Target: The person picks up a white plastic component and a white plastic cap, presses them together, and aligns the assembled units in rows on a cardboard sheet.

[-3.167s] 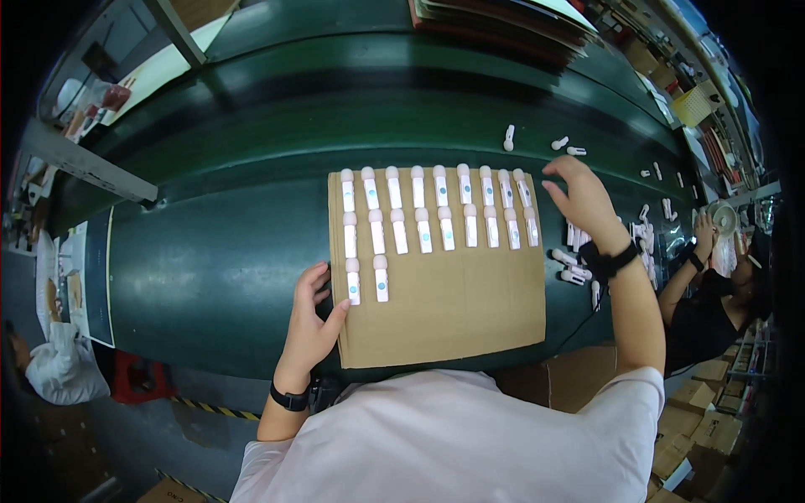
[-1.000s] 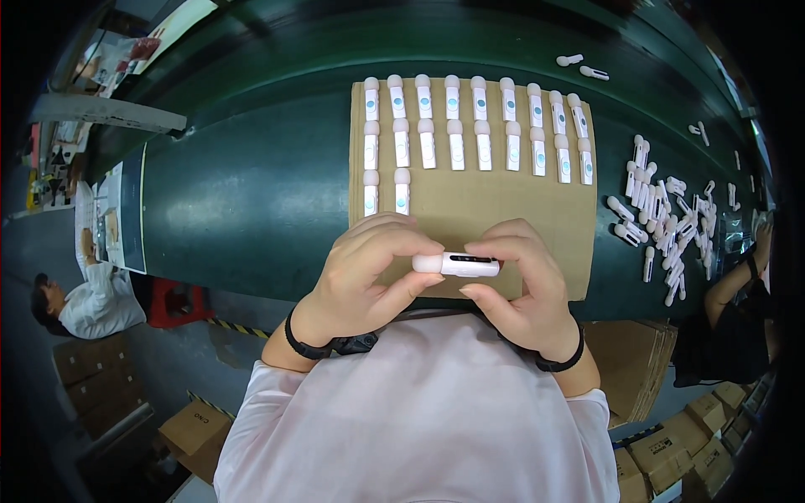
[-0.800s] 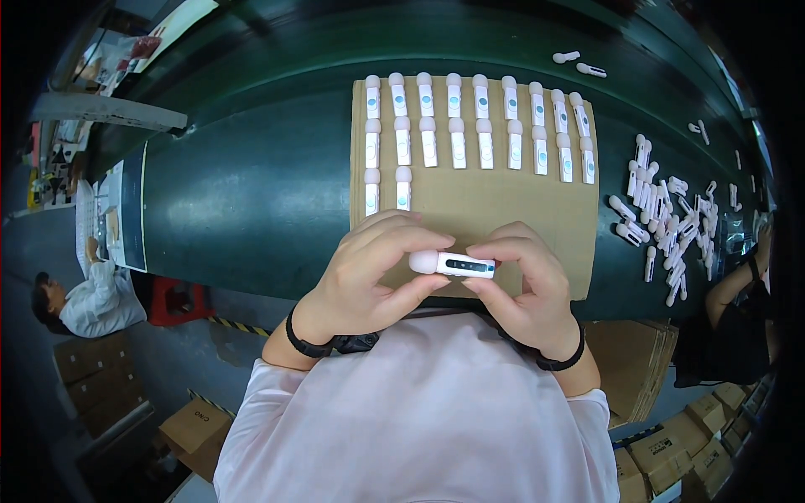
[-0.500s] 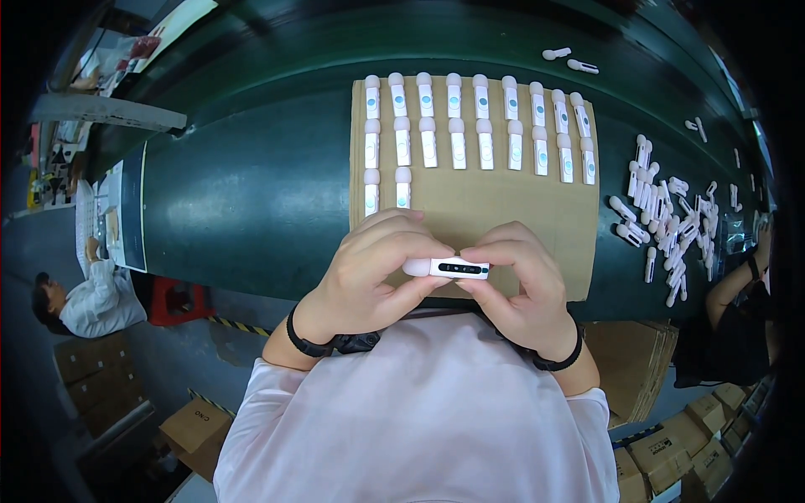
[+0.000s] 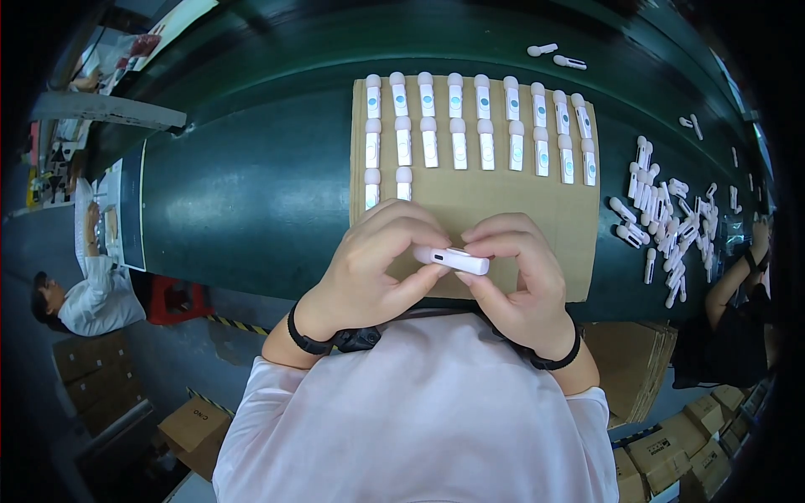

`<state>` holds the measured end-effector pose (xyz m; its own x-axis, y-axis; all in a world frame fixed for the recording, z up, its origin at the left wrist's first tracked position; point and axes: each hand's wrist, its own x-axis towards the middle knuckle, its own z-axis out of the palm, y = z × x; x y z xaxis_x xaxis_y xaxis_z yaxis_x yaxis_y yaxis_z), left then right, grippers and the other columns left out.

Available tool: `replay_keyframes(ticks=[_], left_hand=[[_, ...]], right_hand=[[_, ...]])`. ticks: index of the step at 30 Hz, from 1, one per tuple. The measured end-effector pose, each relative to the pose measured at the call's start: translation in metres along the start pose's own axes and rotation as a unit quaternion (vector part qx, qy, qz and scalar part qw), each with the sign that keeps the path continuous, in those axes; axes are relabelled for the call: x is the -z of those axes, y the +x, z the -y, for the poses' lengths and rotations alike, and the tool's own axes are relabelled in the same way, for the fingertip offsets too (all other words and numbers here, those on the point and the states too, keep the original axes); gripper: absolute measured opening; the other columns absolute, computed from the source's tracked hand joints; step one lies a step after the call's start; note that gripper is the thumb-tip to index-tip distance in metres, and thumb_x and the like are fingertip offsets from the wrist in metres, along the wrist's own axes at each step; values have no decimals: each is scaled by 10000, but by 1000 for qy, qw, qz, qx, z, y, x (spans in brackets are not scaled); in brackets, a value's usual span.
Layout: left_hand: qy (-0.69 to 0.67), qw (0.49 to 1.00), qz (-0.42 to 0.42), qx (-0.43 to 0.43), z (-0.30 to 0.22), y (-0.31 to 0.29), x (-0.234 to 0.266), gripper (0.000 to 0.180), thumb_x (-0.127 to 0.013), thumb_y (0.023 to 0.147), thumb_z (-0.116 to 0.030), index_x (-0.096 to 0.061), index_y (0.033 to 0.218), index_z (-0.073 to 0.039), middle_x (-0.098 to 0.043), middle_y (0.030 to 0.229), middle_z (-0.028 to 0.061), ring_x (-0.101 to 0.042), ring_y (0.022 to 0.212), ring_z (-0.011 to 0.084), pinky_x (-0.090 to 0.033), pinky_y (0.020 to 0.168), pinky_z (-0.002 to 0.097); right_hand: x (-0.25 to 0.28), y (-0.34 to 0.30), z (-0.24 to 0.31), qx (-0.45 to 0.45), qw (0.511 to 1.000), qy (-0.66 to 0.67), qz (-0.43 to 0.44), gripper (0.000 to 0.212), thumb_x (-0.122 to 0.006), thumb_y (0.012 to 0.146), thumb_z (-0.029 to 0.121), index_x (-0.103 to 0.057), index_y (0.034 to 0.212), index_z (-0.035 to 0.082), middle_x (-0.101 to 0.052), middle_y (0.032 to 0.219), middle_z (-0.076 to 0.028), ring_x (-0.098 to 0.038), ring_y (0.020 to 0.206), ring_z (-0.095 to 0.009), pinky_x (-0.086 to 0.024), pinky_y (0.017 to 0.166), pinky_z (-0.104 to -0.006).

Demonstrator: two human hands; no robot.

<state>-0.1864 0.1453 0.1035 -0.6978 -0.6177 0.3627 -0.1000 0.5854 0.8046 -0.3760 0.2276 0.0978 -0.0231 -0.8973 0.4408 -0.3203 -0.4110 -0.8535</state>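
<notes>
Between my two hands, just above the near part of a cardboard sheet (image 5: 503,201), is a small white clip-on microphone (image 5: 466,261) with a rounded pale pink head. My left hand (image 5: 377,251) pinches it by the head end, and the dark slot in its side faces up toward me. At its other end my right hand (image 5: 524,268) has thumb and forefinger on the body. Beyond my hands, similar microphones (image 5: 458,151) lie in rows on the cardboard, heads pointing away. Two of them (image 5: 404,186) form a shorter row near my left hand.
A loose heap of microphones (image 5: 671,226) lies to the right on the dark green table (image 5: 243,184); a few more (image 5: 570,62) lie at the far side. One person (image 5: 101,289) sits at the left, and another person's arm (image 5: 729,293) reaches in at the right.
The microphone has been turned about its length: the black panel that faced me is out of sight, and a plain side with a slot shows. The far loose microphones have shifted left.
</notes>
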Motion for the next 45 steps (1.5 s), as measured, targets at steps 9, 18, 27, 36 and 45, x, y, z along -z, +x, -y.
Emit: replay_keyframes(ticks=[9, 18, 27, 36, 45], left_hand=[[20, 999, -2, 33, 17, -14, 10, 260, -735, 767, -18, -654, 1013, -32, -659, 1021, 118, -628, 960, 286, -502, 833, 357], [67, 981, -111, 144, 64, -47, 31, 241, -712, 808, -20, -640, 1038, -4, -649, 1098, 135, -628, 1022, 277, -500, 893, 351], [-26, 964, -148, 218, 94, -56, 20, 388, -689, 850, -31, -530, 1203, -6, -567, 1253, 159, -587, 1132, 264, -498, 941, 369], [-132, 946, -126, 268, 87, -53, 15, 577, -658, 897, -58, -335, 1372, -1, -507, 1296, 229, -542, 1216, 286, -480, 977, 414], [-10, 965, -134, 226, 93, -38, 52, 510, -676, 878, -66, -442, 1329, -19, -531, 1302, 167, -557, 1196, 278, -478, 960, 380]], right_hand=[[-11, 5, -14, -3, 996, -89, 28, 285, -725, 775, -56, -617, 1029, 11, -664, 1004, -141, -661, 853, -278, -539, 714, -343], [-17, 11, -33, 23, 958, -275, 81, 258, -690, 807, -24, -624, 1051, 30, -646, 1071, -107, -651, 908, -280, -547, 737, -347], [-24, 10, -32, 0, 909, -360, 209, 249, -699, 810, 79, -645, 1052, 58, -590, 1154, -76, -607, 1014, -244, -524, 825, -358], [-28, 8, -43, -12, 913, -373, 165, 280, -695, 820, 86, -655, 1096, 62, -581, 1171, -71, -614, 992, -241, -528, 823, -359], [25, 16, -5, -32, 930, -294, 217, 288, -714, 817, 113, -659, 1095, 62, -627, 1144, -98, -623, 1014, -305, -522, 846, -404]])
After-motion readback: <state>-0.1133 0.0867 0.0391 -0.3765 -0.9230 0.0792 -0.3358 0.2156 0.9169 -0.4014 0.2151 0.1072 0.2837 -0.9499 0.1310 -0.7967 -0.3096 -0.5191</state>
